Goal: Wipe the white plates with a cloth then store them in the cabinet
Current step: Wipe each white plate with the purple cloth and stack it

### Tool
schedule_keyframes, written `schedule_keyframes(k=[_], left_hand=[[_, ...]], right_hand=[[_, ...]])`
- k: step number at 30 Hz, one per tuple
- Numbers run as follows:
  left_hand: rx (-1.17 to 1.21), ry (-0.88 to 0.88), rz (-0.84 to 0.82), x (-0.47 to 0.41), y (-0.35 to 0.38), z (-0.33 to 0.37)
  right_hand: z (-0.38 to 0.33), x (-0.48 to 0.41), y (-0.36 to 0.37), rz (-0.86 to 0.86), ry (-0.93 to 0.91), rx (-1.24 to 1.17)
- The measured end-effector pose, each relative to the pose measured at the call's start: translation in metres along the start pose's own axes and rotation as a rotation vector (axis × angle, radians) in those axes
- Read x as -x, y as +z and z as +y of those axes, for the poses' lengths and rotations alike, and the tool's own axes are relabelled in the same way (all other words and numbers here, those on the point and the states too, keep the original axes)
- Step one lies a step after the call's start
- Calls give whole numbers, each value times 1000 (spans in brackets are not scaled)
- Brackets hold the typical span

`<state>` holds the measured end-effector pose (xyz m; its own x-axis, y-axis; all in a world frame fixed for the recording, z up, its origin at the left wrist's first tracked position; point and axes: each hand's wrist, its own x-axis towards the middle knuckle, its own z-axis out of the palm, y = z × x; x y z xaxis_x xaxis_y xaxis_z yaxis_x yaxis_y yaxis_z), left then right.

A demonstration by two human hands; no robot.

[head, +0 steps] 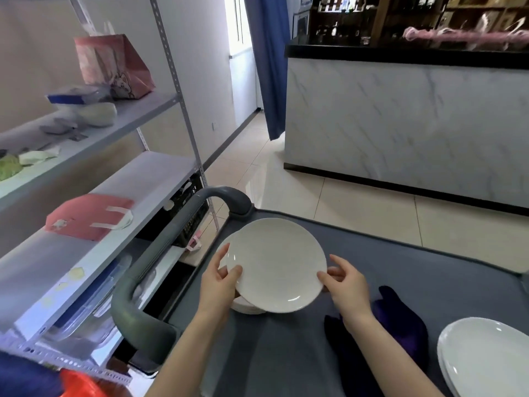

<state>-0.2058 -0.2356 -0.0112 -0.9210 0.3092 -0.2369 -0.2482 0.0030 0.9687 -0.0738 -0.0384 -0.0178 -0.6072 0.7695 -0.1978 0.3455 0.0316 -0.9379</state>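
Note:
I hold a round white plate (276, 265) over the grey cart top (415, 270). My left hand (219, 282) grips its left rim, thumb on top. Its right rim is pinched by my right hand (345, 282). Under the held plate, more white plates (247, 306) lie stacked on the cart; only their edges show. A dark purple cloth (400, 325) lies crumpled on the cart just right of my right wrist. Another stack of white plates (486, 356) sits at the cart's near right corner.
The cart's grey handle (148, 270) curves along its left side. Left of it stands a metal shelf rack (120, 179) with pink bags, bowls and containers. A marble-fronted counter (400, 124) with a black top stands across the tiled floor.

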Motion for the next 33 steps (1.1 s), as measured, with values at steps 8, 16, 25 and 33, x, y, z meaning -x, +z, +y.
schedule_keyframes(k=[8,16,25,33], left_hand=[[-311,90,-33,-48,-28,-25],[-514,131,-66,-61,-39,-46],[-598,185,-52,-71,-41,-51],[-637,170,-53,-73,-42,-52]], right_hand=[[14,-7,55,69,82,2],[17,-5,79,127,90,58],[14,-7,87,169,66,133],[20,-9,89,161,31,148]])
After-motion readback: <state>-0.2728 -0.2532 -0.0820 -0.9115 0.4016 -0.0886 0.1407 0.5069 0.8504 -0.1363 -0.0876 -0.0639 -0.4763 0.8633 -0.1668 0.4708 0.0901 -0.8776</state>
